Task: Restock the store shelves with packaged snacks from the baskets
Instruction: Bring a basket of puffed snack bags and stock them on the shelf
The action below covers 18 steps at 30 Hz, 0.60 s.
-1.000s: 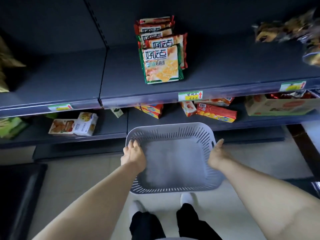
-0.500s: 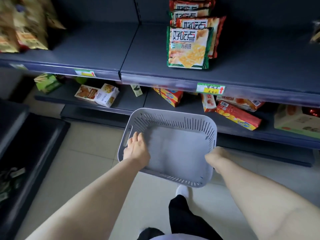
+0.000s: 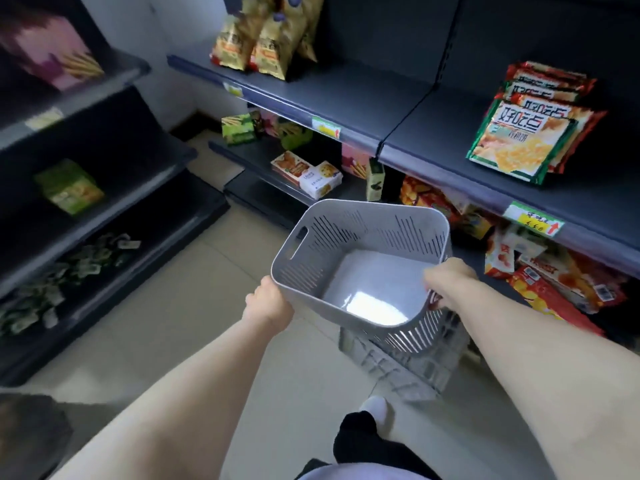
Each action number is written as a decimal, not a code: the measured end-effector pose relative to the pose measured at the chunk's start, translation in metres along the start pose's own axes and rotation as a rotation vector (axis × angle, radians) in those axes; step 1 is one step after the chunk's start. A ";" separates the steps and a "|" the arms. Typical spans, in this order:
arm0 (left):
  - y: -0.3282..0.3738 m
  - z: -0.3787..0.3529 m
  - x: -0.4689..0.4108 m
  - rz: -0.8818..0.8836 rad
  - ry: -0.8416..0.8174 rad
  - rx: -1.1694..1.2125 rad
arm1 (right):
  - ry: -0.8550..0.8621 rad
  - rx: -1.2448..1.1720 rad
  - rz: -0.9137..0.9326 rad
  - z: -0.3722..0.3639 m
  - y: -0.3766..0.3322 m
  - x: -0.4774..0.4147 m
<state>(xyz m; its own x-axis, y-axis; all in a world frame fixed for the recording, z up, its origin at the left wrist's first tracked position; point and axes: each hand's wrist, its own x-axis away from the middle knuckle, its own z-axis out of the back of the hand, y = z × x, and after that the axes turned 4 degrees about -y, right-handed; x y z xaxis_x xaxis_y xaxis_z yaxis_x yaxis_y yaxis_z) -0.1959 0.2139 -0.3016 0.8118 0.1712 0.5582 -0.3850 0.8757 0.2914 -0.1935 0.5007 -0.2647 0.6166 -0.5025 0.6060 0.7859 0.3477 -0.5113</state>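
Head cam, looking down an aisle. The biggest thing is the store shelves [image 3: 433,109], dark metal, running behind and to the right of the grey basket [image 3: 363,237], with a second rack [image 3: 104,188] off to the basket's left. Pale tiled floor [image 3: 207,341] lies below the basket.

The basket itself is up in the air, tipped so its opening faces back at the camera. It's bare inside, just a glare patch on the bottom, so my read is that this one's been emptied and its stock is already out. Right under the basket there's a grey crate [image 3: 398,372] on the floor, maybe where it gets set down, though I can't see what's in it.

Snack packs [image 3: 519,143], the actual goods, lie in an overlapping stack on the shelf up and right of the basket, faces up so the print shows. Gold bags [image 3: 263,46] stand up and left of it, and biscuit boxes [image 3: 304,173] sit on the lower shelf just beyond its far rim.

Left hand [image 3: 268,304] is clamped on the basket's near left corner. Its fingers are tucked out of sight behind the wall, but I'd call it a grip. Right hand [image 3: 450,282] hooks the near right rim, fingers [image 3: 439,299] curled over the edge. Two hands makes sense, since it's wide and tilted. A yellow price tag [image 3: 533,221] sits on the shelf lip right of the basket.
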 end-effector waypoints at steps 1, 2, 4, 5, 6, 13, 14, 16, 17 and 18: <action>-0.018 0.001 0.007 0.035 -0.013 0.024 | -0.001 0.010 0.022 -0.008 -0.005 0.009; -0.036 0.001 0.015 0.064 -0.026 0.053 | -0.009 0.027 0.044 -0.018 -0.010 0.019; -0.075 0.002 0.031 0.127 -0.067 0.170 | -0.058 0.031 0.086 -0.042 -0.020 0.044; -0.094 0.002 0.039 0.161 -0.092 0.266 | -0.097 0.016 0.105 -0.056 -0.025 0.055; -0.112 0.002 0.048 0.190 -0.113 0.388 | -0.145 0.007 0.119 -0.072 -0.030 0.068; -0.214 0.022 0.117 0.313 -0.073 0.933 | -0.444 0.099 0.224 -0.196 -0.051 0.167; -0.228 0.023 0.125 0.341 -0.065 0.974 | -0.483 0.144 0.237 -0.213 -0.053 0.181; -0.258 0.023 0.140 0.420 -0.045 1.031 | -0.558 0.252 0.268 -0.245 -0.058 0.206; -0.272 0.022 0.147 0.463 -0.036 1.058 | -0.594 0.315 0.289 -0.259 -0.060 0.218; -0.286 0.021 0.153 0.509 -0.025 1.093 | -0.630 0.380 0.313 -0.273 -0.064 0.230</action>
<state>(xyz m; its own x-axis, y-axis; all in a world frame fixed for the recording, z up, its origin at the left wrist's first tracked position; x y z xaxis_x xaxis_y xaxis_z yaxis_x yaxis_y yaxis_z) 0.0293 -0.0200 -0.2834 0.4547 0.3665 0.8117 -0.8366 -0.1367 0.5304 -0.1145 0.1471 -0.2593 0.6321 0.1648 0.7572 0.4643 0.7018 -0.5403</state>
